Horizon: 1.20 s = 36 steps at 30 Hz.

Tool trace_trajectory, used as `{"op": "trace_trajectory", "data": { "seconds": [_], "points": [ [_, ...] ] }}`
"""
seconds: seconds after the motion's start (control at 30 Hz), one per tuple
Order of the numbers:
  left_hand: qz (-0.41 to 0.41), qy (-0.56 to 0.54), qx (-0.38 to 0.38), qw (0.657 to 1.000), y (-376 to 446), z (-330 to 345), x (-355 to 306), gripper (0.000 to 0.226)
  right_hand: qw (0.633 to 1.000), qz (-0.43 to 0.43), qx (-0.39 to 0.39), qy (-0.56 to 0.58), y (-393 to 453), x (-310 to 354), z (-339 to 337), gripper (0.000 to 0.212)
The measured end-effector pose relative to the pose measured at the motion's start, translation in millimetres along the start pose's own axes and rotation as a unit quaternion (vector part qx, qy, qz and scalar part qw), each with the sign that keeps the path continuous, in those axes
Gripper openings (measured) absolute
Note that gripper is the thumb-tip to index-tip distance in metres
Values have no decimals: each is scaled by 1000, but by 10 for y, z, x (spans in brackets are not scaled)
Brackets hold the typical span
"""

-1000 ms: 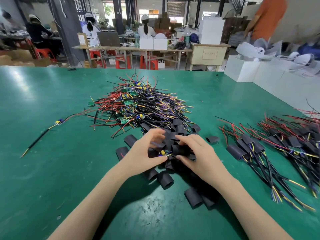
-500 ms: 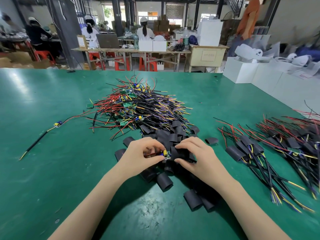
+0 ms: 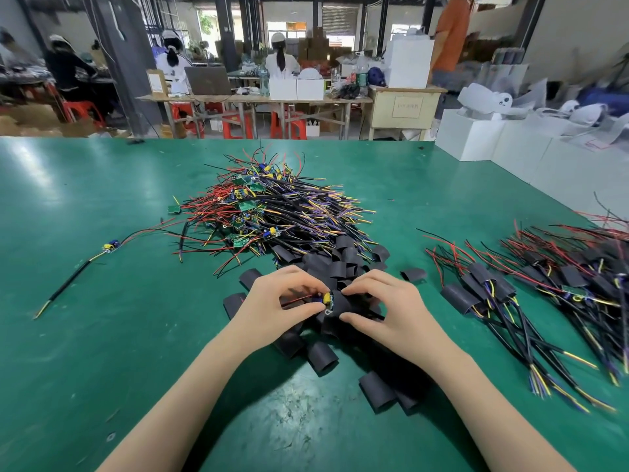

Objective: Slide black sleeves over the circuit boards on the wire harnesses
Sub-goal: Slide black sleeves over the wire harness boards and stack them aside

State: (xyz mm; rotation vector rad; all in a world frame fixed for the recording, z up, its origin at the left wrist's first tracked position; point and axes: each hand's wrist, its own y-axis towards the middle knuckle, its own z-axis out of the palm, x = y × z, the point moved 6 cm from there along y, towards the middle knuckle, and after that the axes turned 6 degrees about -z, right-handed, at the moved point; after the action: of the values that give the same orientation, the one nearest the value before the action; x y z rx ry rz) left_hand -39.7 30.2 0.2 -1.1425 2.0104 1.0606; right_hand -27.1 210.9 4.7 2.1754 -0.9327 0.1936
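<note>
Left hand (image 3: 275,308) pinches circuit board (image 3: 326,299); right hand (image 3: 381,311) grips black sleeve (image 3: 343,303)

Bright, even overhead light; pale glare patches on the green table (image 3: 102,301) at left and just below my forearms. My arms throw soft shadows. Wide-angle bends the edges, and the background is slightly blurred.

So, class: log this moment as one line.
left hand: pinches circuit board | right hand: holds black sleeve | sleeve partly on board | table

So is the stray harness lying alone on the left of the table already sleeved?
No, the lone harness has its circuit board bare, with no black sleeve over it.
</note>
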Motion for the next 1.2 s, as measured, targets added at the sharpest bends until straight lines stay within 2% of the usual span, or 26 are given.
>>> {"op": "trace_trajectory", "data": {
  "seconds": [0.2, 0.33, 0.53, 0.77, 0.87, 1.03, 1.2],
  "points": [
    [-20, 3, -3, 1000, 10, 12, 23, 17, 1000, -15, 0, -25, 5, 47, 24, 27],
    [9, 21, 10, 1000, 19, -2, -15, 20, 1000, 2, -6, -13, -3, 48, 15, 28],
    [35, 28, -15, 999, 26, -46, -47, 25, 999, 17, -28, -3, -5, 42, 19, 31],
    [-34, -39, -6, 999, 22, -4, 73, 27, 1000, 10, -28, 1, -2, 57, 7, 32],
    [-31, -43, -4, 999, 22, -6, 86, 32, 1000, 9, -24, -9, -9, 63, 8, 32],
    [-12, -31, -8, 999, 15, -12, 68, 28, 999, 26, -34, -24, -30, 44, -5, 35],
    [-70, -53, 36, 996, 23, -17, 154, 17, 999, 21, -34, 14, 9, 58, -11, 33]
  ]
}}
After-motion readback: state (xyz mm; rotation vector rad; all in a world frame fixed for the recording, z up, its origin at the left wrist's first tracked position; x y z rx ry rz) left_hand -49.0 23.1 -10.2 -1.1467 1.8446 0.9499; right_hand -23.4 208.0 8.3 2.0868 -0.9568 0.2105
